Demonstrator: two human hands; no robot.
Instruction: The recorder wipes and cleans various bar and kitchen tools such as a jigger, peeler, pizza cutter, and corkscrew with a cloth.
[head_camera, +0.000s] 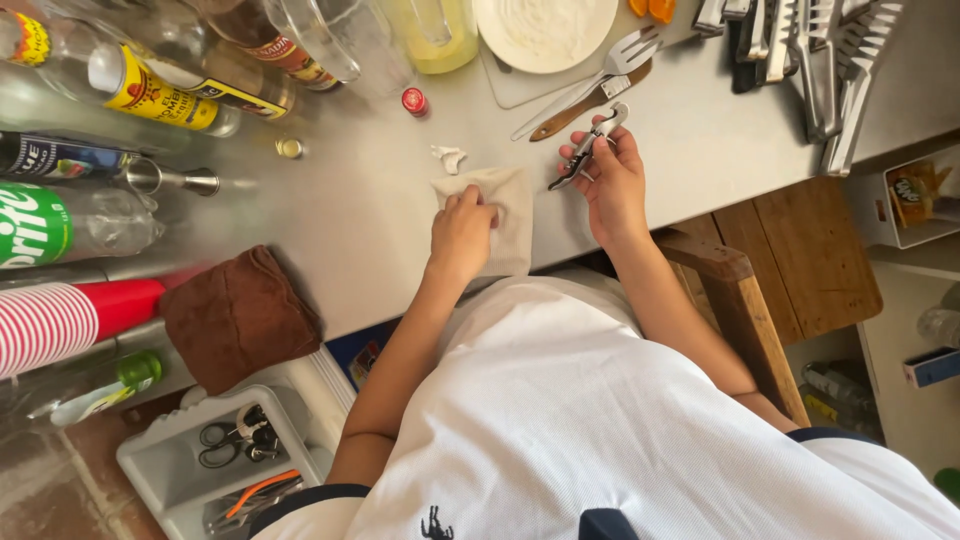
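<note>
My right hand (610, 185) holds a metal corkscrew-style bottle opener (588, 145) above the steel counter (350, 210), fingers wrapped round its lower end. My left hand (462, 232) presses down on a beige cloth (505, 215) that lies at the counter's near edge. A small crumpled white scrap (449, 157) lies just beyond the cloth.
Bottles (150, 95) and a stack of red cups (70, 320) line the left side, with a brown towel (238, 315) nearby. A white plate (545, 30), spatula (590, 85) and metal tongs (830, 60) sit at the far edge. A wooden stool (760, 270) and a tray of scissors (225, 450) stand below.
</note>
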